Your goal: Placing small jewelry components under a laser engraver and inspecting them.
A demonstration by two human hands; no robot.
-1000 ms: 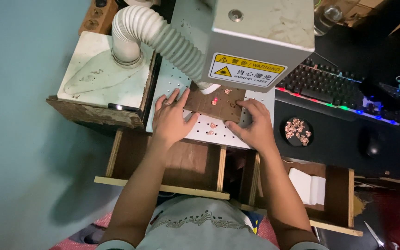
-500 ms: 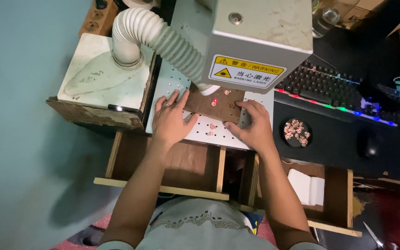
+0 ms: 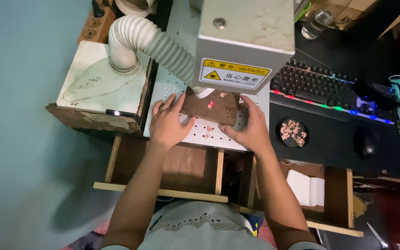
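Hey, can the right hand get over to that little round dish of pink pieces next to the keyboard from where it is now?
Probably yes. The right hand rests at the brown board's right edge, and the round dish sits just beyond it on the dark mat, with nothing visible between them.

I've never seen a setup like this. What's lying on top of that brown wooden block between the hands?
On the wooden block sit small pinkish pieces and a red light dot. The grey machine head covers its far end, so anything there is hidden.
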